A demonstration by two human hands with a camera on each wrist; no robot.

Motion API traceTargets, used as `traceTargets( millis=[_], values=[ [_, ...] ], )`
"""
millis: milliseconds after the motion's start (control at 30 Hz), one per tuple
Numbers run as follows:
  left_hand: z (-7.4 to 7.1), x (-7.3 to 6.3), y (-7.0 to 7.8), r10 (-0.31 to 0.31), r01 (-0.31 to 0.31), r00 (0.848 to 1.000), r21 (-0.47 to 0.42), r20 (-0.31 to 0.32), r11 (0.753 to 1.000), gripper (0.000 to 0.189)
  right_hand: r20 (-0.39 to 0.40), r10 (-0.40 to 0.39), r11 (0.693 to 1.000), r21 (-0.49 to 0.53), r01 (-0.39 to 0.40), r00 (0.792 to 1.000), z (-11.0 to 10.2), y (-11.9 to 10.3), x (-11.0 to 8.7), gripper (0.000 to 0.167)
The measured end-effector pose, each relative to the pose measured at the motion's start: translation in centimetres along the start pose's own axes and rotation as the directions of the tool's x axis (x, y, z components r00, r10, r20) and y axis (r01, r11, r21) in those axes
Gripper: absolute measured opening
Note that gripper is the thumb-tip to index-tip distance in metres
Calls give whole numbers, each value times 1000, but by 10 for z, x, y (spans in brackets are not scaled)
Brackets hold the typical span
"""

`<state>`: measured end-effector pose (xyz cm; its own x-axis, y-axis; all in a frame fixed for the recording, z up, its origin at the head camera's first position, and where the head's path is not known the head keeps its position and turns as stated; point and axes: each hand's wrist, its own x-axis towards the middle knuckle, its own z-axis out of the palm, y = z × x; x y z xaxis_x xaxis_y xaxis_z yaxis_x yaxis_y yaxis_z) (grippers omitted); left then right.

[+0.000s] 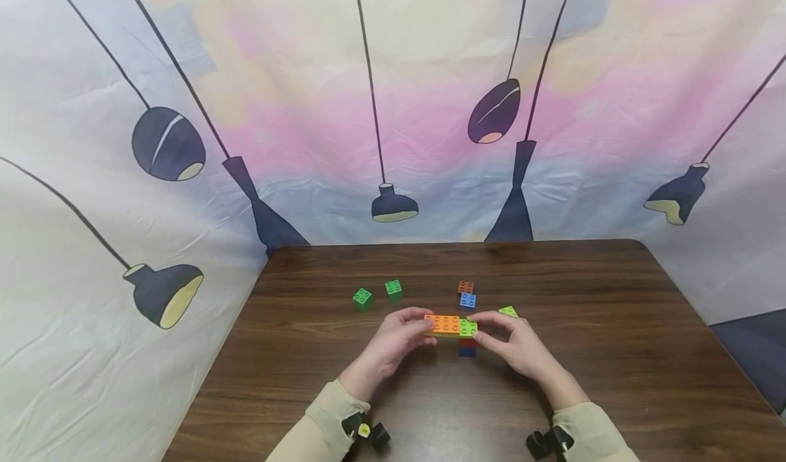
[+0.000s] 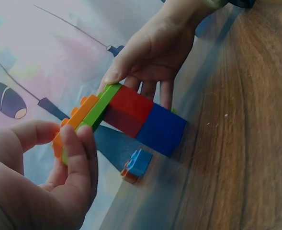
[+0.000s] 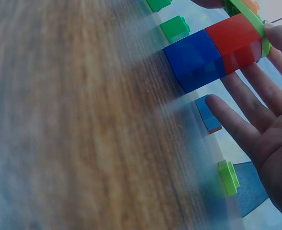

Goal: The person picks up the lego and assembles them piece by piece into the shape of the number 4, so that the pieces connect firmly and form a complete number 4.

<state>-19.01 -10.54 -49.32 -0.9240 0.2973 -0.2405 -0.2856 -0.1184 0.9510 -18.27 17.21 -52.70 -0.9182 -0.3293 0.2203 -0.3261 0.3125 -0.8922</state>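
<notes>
Surface (image 1: 295,373): dark brown wood grain, rounded far corners, pale sheen toward the near middle. Directly on it, far side, left to right: green brick (image 1: 362,298); second green brick (image 1: 394,289), near the first; light blue brick (image 1: 468,301) just in front of orange-red brick (image 1: 465,286); lime brick (image 1: 507,310), partly hidden. Nearer: brick stack (image 2: 131,109), dark blue brick (image 1: 467,353) lowest, apparently upright.
</notes>
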Motion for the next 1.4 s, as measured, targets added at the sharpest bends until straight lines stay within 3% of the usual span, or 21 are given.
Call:
traceTargets(
  millis=[167,567,1000,1100,1233,1400],
  values=[
    [0,-1,1,10,-11,999,13,46,1000,38,-2,5,1000,5,-5,1000,0,0,0,28],
    [8,1,-2,4,-8,998,-67,-57,998,35,6,13,1000,9,-13,1000,0,-3,-1,28],
    [12,0,-3,8,-14,998,-91,-58,996,36,13,7,999,32,-8,1000,-1,-2,-1,28],
    [8,1,-3,3,-5,1000,-68,-25,998,40,14,6,999,36,-7,1000,-1,-2,0,28],
    [-1,0,-7,13,-15,999,28,48,999,49,21,16,999,40,-17,1000,1,-1,1,29],
    [-7,3,-13,99,-117,990,186,105,976,51,25,25,999,39,-26,999,-1,-2,-1,29]
  ],
)
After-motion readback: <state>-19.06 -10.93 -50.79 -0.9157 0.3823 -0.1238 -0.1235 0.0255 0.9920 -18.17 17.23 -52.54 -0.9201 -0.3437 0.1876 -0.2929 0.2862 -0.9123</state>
